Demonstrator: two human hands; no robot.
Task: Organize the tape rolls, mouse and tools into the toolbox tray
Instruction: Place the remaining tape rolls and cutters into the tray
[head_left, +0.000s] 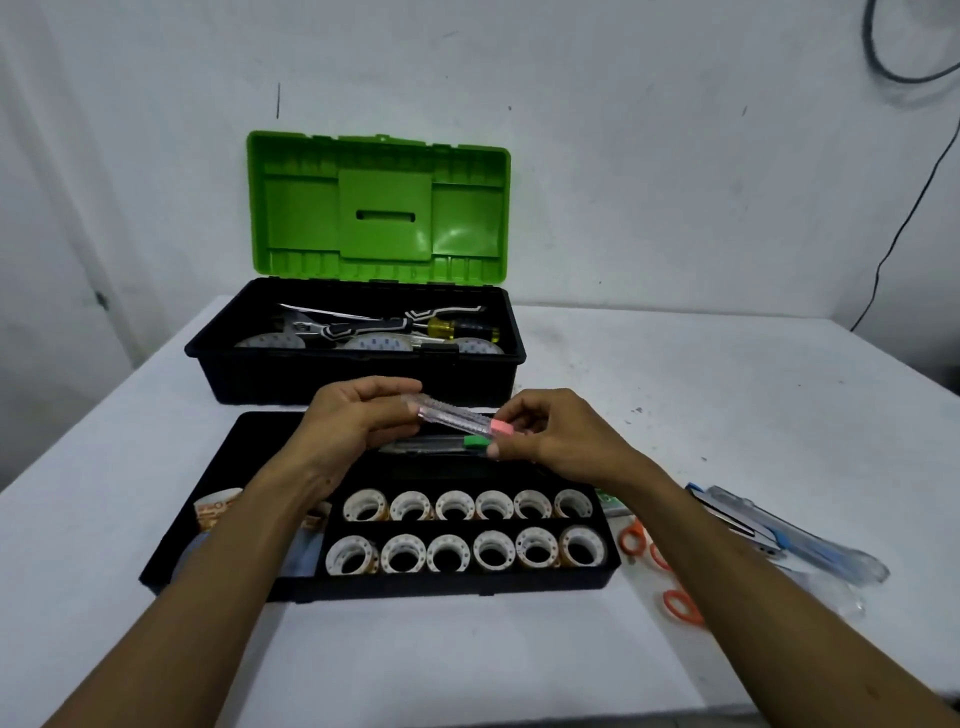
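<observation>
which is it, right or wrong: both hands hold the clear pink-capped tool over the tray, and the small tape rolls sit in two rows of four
Wrong in one respect: the head view shows the small tape rolls in two rows of six, not four. The rest holds: the left hand and the right hand both hold the clear pink-capped tool over the tray.

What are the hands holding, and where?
A clear tool with a pink end: left hand grips its clear end, right hand pinches the pink end.

White table (727, 374) against scuffed white wall (649, 156); black cable (906, 218) hanging at right.
</observation>
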